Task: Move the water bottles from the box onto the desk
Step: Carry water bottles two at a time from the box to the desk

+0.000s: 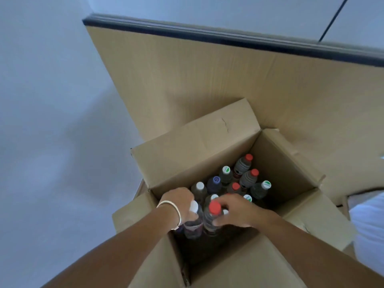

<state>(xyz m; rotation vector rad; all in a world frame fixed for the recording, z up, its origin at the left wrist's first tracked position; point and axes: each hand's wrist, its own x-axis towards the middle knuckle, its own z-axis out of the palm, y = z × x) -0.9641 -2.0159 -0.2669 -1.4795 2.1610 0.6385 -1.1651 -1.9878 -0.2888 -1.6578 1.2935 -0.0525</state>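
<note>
Here, a person is looking down into an open cardboard box (286, 161) sitting on a pale floor (52, 142), with both bare forearms reaching in from the bottom of the view. The box is standing against a tall cardboard-coloured panel (207, 80), and above that panel a dark edge is running across the top, with a pale surface beyond it that is probably the table (228, 15). No bottle is showing on that surface, so the task is looking as if it is at or near its start, though only part of the table is in view. About a dozen capped water bottles are standing upright and packed together inside the box, with red, white and green-and-white caps and one dark blue cap (216, 179). The left hand (182, 202), with a pale bangle (172, 210) at the wrist, is curling its fingers around the neck of a white-capped bottle (194, 217) at the near left of the cluster. The right hand (234, 210) is gripping the shoulder of a red-capped bottle (212, 217) just beside it, with the thumb low on its side and the fingers wrapping behind the cap. Both bottles are inside the box among the others, and whether they are being lifted cannot be told. Every bottle in view is waiting to be moved.
</note>
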